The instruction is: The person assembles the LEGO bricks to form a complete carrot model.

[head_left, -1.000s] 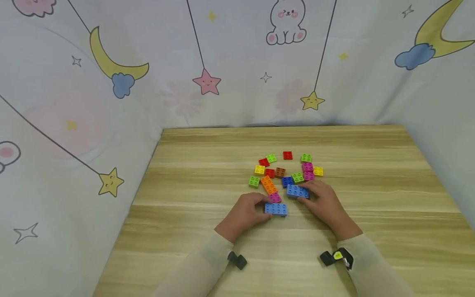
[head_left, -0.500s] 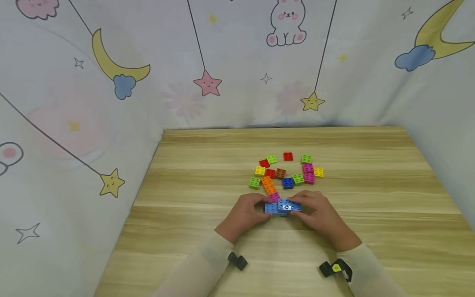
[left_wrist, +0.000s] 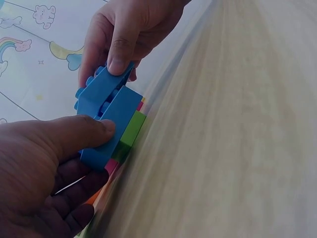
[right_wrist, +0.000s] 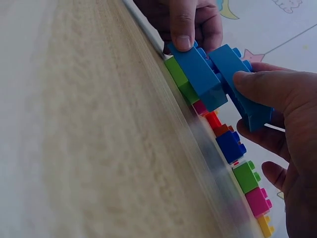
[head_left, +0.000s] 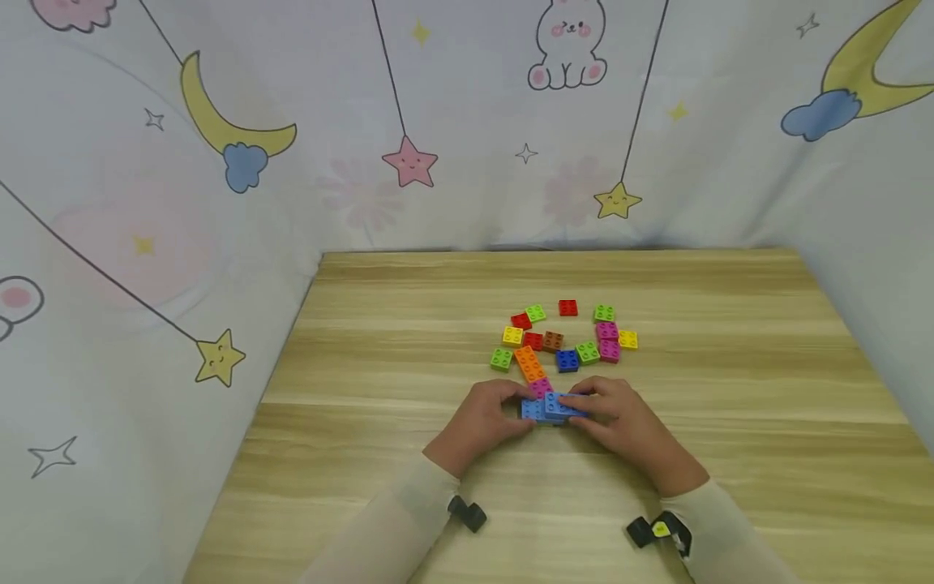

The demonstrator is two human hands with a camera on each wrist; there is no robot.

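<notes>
Landmark: lower blue brick [head_left: 533, 410], two rows of studs facing up. Whether it bears on the tabletop [head_left: 379, 341] I cannot tell from here.

Upper blue brick [head_left: 554, 409]: above the lower blue brick, lapping its right part and jutting past its right end. Studs show in a gap between the two; seemingly a little tilted, not seated.

Step in hand, by my reading: stacking one upon the other, at the lining-up stage. Next move appears to call for levelling the upper blue brick, matching it to the studs, then a straight press down, with the lower one braced against sliding.

Left hand [head_left: 485, 415]: at the lower blue brick's left end, pinching it, thumb on the near side, other fingers loosely bent beneath. Forearm slants in from near left.

Right hand [head_left: 623, 418]: right of the lower blue brick, pinching the upper one, thumb on the near side, a finger laid over its top. Forearm slants in from near right.

Magenta brick [head_left: 541, 388]: just beyond the lower blue brick; contact unclear. Orange brick [head_left: 530, 364]: farther beyond. Dark blue brick [head_left: 567, 361]: beyond and right, apart. Brown brick [head_left: 553, 341], red brick [head_left: 567, 308]: well beyond, untouched.
</notes>
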